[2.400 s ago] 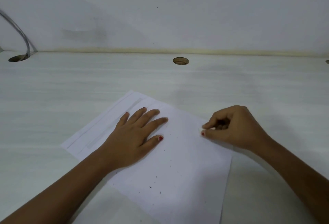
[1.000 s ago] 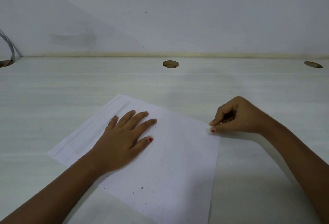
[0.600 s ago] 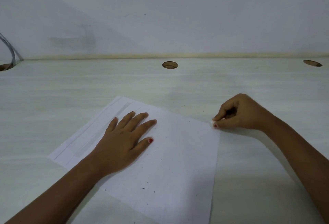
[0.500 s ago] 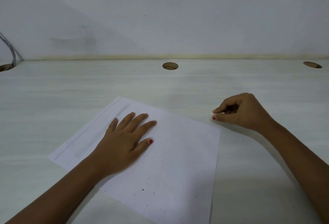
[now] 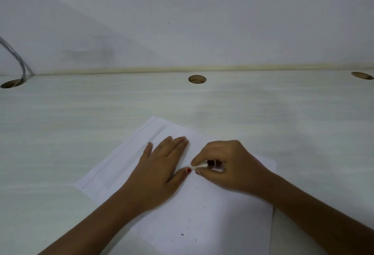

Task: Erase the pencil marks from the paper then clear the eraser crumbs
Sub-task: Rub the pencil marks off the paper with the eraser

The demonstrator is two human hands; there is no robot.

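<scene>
Mid-erasing, I judge: the right hand (image 5: 228, 165) pinches the eraser (image 5: 199, 166) beside the left hand (image 5: 159, 169), whose flat fingers press the paper (image 5: 222, 224), with crumbs (image 5: 182, 234) uncleared.

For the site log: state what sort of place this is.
Probably an office or study workstation. The pale wood-grain desk stands against a plain wall, has round cable holes along its back edge, one with a cable running into it, and carries a sheet of paper.

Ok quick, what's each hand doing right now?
Left hand: open, fingers flat on the paper.
Right hand: closed, pinching the white eraser.
</scene>
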